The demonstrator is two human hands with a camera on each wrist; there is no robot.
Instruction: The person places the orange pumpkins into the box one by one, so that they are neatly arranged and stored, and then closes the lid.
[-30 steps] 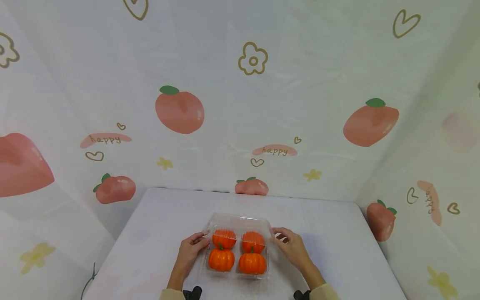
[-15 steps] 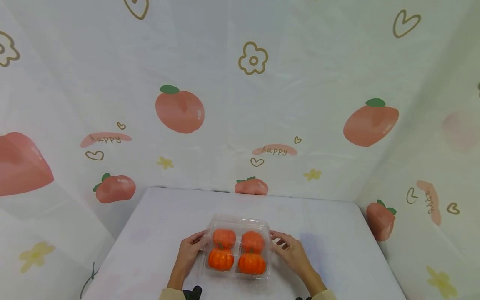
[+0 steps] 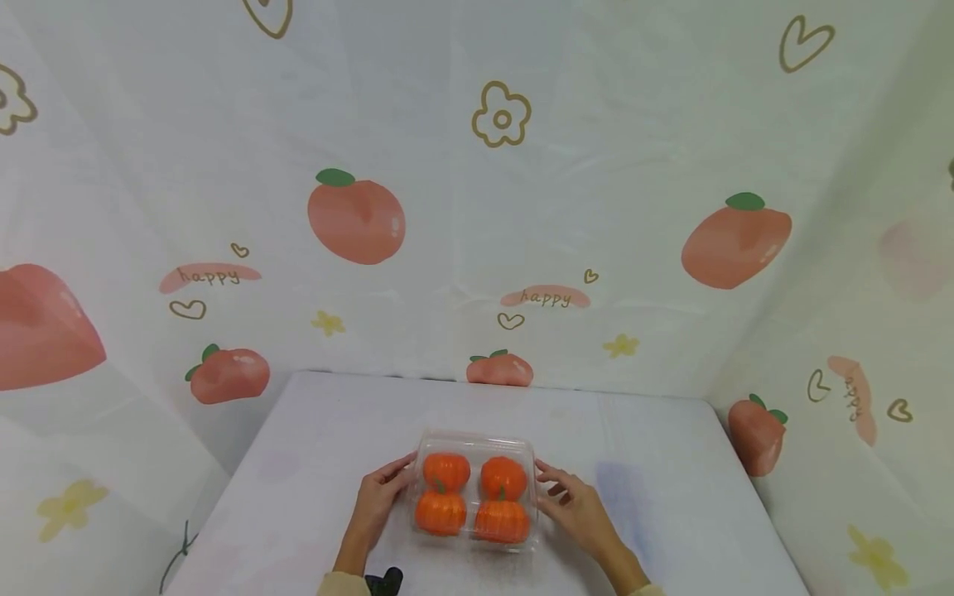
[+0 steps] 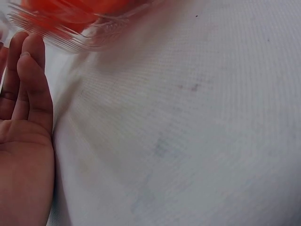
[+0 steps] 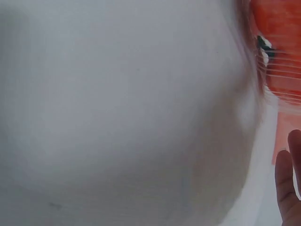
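Observation:
A clear plastic clamshell box (image 3: 474, 488) lies on the table, holding several small orange pumpkins (image 3: 440, 514) in two rows. Its clear lid (image 3: 477, 445) lies low over them; whether it is fastened cannot be made out. At the box's left side, my left hand (image 3: 373, 501) touches the edge with extended fingertips. Mirroring it, my right hand (image 3: 581, 505) has its fingers slightly spread at the right side of the box. The left wrist view shows the left fingers (image 4: 35, 80) reaching to the ribbed plastic edge. In the right wrist view, only two right fingers (image 5: 285, 181) appear, below the box.
A white cloth covers the table (image 3: 335, 422). Behind and beside it hangs a pale curtain (image 3: 425, 331) printed with peaches, hearts and flowers. A dark cord (image 3: 177, 555) hangs off the table's left edge.
The lid has come down over the pumpkins, its front edge moving from the back row to the front of the box. Both hands have stayed at the sides with small shifts.

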